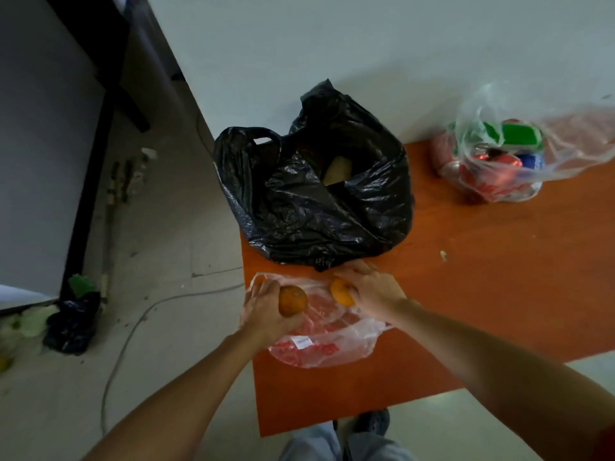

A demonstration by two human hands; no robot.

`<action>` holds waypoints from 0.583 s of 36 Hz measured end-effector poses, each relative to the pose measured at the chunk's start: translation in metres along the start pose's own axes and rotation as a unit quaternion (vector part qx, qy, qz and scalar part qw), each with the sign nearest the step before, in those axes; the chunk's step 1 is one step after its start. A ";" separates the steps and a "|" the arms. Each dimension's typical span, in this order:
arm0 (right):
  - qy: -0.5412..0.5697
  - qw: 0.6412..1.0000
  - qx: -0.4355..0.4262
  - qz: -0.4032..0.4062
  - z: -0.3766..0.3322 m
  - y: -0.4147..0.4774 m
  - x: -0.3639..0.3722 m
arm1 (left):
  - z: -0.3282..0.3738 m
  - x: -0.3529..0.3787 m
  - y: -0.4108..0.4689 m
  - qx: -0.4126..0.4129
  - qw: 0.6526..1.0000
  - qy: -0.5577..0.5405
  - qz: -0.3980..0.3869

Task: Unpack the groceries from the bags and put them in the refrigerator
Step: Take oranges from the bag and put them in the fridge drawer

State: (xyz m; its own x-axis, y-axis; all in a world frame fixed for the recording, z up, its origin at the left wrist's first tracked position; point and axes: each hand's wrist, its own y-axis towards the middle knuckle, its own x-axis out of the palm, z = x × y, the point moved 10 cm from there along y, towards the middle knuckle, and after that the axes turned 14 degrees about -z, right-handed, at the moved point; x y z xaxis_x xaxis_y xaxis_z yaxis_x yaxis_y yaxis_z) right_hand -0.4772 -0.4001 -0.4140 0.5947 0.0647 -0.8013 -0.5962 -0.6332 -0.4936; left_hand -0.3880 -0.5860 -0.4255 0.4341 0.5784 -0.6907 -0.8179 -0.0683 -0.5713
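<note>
Left hand: fingers curled around a darker orange, gripping it from the left side, above the flattened clear bag at the table's left edge. Right hand: closed on a lighter orange, palm over its right side, fingers reaching toward the black bag. The two oranges are near each other but apart, both over the clear bag with red print.

The black bag stands just beyond the hands, at the far left corner of the table, overhanging the left edge; its mouth is open and a pale item shows inside. A second clear bag holding cans and a green item lies by the far edge, well apart to the right.

Open room: the orange tabletop is bare between the two far bags and along the near edge right of the hands, save one small scrap. Left of the table, the floor carries a cable and a small dark bag.
</note>
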 end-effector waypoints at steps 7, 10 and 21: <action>-0.104 0.992 -0.003 -0.072 -0.011 0.003 0.033 | 0.012 -0.014 -0.027 -0.004 0.995 -0.075 0.066; -0.093 0.993 0.001 -0.071 -0.011 0.002 0.034 | 0.024 -0.018 -0.034 0.014 0.995 -0.079 0.061; -0.045 0.994 0.032 0.093 -0.004 -0.046 -0.076 | 0.117 -0.089 -0.019 0.132 0.982 0.130 0.032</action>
State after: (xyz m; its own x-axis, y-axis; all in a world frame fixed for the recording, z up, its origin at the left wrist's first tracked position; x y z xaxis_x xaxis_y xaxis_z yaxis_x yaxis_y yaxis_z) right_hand -0.4931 -0.3791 -0.3293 0.4217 0.0216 -0.9065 -0.7266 -0.5900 -0.3521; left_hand -0.4549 -0.5411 -0.3015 0.4327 0.3498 -0.8309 -0.9009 0.1348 -0.4125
